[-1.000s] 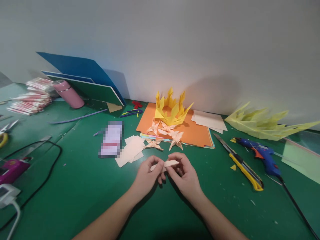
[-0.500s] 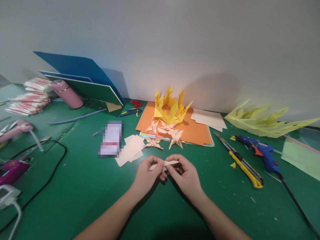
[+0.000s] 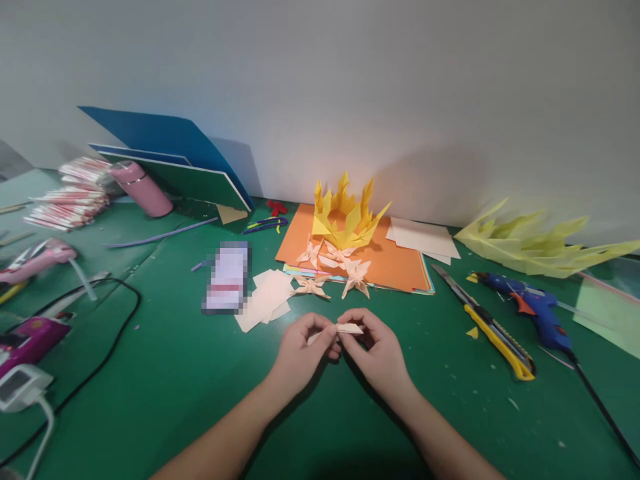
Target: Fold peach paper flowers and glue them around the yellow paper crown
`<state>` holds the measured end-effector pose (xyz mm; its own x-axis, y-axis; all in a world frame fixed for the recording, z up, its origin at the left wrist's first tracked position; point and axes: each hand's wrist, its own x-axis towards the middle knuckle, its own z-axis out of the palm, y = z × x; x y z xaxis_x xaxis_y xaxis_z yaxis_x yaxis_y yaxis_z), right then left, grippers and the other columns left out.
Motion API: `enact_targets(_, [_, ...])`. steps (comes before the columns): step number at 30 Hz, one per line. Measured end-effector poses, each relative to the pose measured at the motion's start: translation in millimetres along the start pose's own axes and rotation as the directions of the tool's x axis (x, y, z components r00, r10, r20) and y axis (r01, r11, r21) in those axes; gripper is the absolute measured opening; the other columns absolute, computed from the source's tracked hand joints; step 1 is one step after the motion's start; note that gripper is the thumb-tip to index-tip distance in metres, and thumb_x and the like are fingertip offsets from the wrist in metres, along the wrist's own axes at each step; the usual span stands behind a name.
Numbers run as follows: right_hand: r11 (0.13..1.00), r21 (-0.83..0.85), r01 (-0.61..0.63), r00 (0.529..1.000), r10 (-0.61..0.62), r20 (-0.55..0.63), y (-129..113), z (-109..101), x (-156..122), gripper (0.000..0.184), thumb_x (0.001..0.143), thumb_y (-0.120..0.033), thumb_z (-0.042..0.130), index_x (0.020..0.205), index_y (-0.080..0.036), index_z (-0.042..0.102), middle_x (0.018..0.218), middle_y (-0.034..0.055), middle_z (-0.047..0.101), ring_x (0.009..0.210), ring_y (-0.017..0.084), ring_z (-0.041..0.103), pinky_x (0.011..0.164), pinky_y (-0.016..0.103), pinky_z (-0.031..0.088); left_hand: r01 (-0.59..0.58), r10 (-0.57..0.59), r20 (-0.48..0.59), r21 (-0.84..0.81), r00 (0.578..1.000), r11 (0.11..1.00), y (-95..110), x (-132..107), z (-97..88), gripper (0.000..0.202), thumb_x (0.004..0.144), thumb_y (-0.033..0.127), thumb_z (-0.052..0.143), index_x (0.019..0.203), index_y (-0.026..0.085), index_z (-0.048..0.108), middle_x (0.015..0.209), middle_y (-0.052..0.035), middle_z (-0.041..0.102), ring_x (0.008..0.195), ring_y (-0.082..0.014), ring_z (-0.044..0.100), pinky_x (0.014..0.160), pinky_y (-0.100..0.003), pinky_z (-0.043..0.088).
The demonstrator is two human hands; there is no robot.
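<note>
Between my two hands is a small folded piece of pale peach paper (image 3: 350,329), held above the green table. My left hand (image 3: 305,350) pinches its left part between thumb and fingers. My right hand (image 3: 375,347) grips the right part the same way, thumb close to the other thumb. Fingers cover much of the paper. Just beyond lie several peach folded-paper flowers (image 3: 311,287), some resting on an orange sheet (image 3: 400,267). To the left, loose peach paper squares (image 3: 265,300) overlap one another.
A yellow folded-paper crown (image 3: 345,220) stands on the orange sheet. On the right lie a yellow utility knife (image 3: 500,340), a blue glue gun (image 3: 535,307) and a pale yellow paper piece (image 3: 540,243). At left are a blurred phone (image 3: 227,277), a pink bottle (image 3: 143,189) and a black cable (image 3: 120,333).
The view has shifted slightly, so everything sits a little farther right. Both hands keep hold of the peach paper, whose visible part now looks shorter, near the right thumb.
</note>
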<state>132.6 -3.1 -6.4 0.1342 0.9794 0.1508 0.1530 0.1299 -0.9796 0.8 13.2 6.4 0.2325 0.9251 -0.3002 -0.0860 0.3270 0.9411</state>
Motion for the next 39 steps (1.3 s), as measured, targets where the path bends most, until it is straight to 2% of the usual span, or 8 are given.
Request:
enact_targets(5, [0.998, 0.048, -0.034, 0.999, 0.032, 0.036, -3.8, -0.6, 0.7, 0.006, 0.067, -0.024, 0.058, 0.071, -0.019, 0.060, 0.067, 0.0006, 0.058, 0.057, 0.013, 0.057, 0.048, 0.022, 0.048, -0.032, 0.028, 0.063, 0.053, 0.998, 0.998, 0.4, -1.5, -0.7, 0.032, 0.067, 0.045, 0.068, 0.070, 0.015, 0.056, 0.064, 0.0002, 0.060, 0.057, -0.0106, 0.058, 0.060, -0.027, 0.050])
enact_targets(10, [0.988, 0.114, -0.102, 0.995, 0.098, 0.036, -2.3, -2.1, 1.1, 0.014, 0.064, -0.022, 0.060, 0.078, -0.020, 0.060, 0.066, -0.0013, 0.058, 0.055, 0.012, 0.057, 0.050, 0.022, 0.050, -0.026, 0.023, 0.035, 0.081, 0.999, 0.996, 2.5, -2.3, 2.6, 0.026, 0.065, 0.036, 0.069, 0.071, 0.015, 0.056, 0.068, -0.0003, 0.061, 0.057, -0.0115, 0.059, 0.058, -0.027, 0.051])
enact_targets(14, [0.992, 0.098, -0.080, 0.996, 0.076, 0.045, -1.3, -2.5, 1.6, 0.008, 0.067, -0.023, 0.058, 0.074, -0.020, 0.060, 0.068, 0.0000, 0.060, 0.054, 0.013, 0.058, 0.051, 0.024, 0.052, -0.025, 0.023, 0.019, 0.071, 1.000, 0.997, 3.0, -2.4, 2.9, 0.020, 0.066, 0.032, 0.066, 0.069, 0.016, 0.056, 0.069, -0.0007, 0.061, 0.058, -0.0122, 0.060, 0.058, -0.027, 0.051])
enact_targets(18, [0.993, 0.096, -0.067, 0.994, 0.059, 0.088, -0.7, -2.4, 1.2, 0.004, 0.068, -0.021, 0.058, 0.072, -0.020, 0.058, 0.065, -0.0014, 0.056, 0.052, 0.012, 0.057, 0.048, 0.024, 0.051, -0.096, 0.094, 0.018, 0.197, 0.995, 0.976, 2.9, -4.1, 1.6, 0.011, 0.071, 0.025, 0.060, 0.066, 0.017, 0.055, 0.061, 0.0016, 0.060, 0.055, -0.0114, 0.058, 0.057, -0.025, 0.048])
enact_targets(21, [0.995, 0.073, -0.065, 0.995, 0.059, 0.083, 0.6, -1.9, 1.0, 0.006, 0.068, -0.022, 0.058, 0.073, -0.019, 0.059, 0.069, -0.0001, 0.057, 0.056, 0.012, 0.058, 0.050, 0.023, 0.050, -0.082, 0.093, -0.021, 0.300, 0.995, 0.951, 3.0, -4.9, 1.7, 0.010, 0.072, 0.024, 0.058, 0.065, 0.018, 0.055, 0.053, 0.0030, 0.059, 0.051, -0.0114, 0.056, 0.054, -0.024, 0.046])
enact_targets(27, [0.987, 0.123, -0.099, 0.994, 0.094, 0.048, 3.2, 2.0, 0.9, 0.021, 0.069, -0.028, 0.065, 0.086, -0.020, 0.054, 0.070, -0.0020, 0.056, 0.057, 0.012, 0.058, 0.053, 0.024, 0.051, 0.047, -0.031, -0.130, 0.116, 0.991, 0.992, 4.6, -0.7, 2.7, 0.014, 0.072, 0.027, 0.058, 0.066, 0.017, 0.050, 0.051, 0.0031, 0.060, 0.045, -0.0105, 0.058, 0.049, -0.023, 0.049])
enact_targets(32, [0.996, -0.038, 0.083, 0.996, -0.083, 0.025, 3.2, 1.0, 0.8, 0.014, 0.072, -0.021, 0.061, 0.064, -0.021, 0.048, 0.072, 0.0004, 0.056, 0.066, 0.013, 0.057, 0.053, 0.022, 0.048, 0.049, -0.043, -0.157, 0.035, 0.987, 0.998, 7.7, 0.8, 4.1, 0.013, 0.065, 0.022, 0.063, 0.062, 0.015, 0.052, 0.056, 0.0024, 0.062, 0.051, -0.0100, 0.061, 0.052, -0.022, 0.052])
enact_targets(39, [0.923, -0.243, 0.297, 0.955, -0.289, 0.070, 0.9, -2.9, -0.7, 0.012, 0.080, -0.017, 0.054, 0.074, -0.023, 0.061, 0.074, 0.0020, 0.061, 0.069, 0.016, 0.060, 0.056, 0.026, 0.049, 0.061, -0.048, -0.131, 0.093, 0.990, 0.994, 9.6, 1.2, 0.6, 0.019, 0.069, 0.032, 0.061, 0.063, 0.017, 0.050, 0.042, 0.0065, 0.053, 0.033, -0.0056, 0.045, 0.036, -0.017, 0.037])
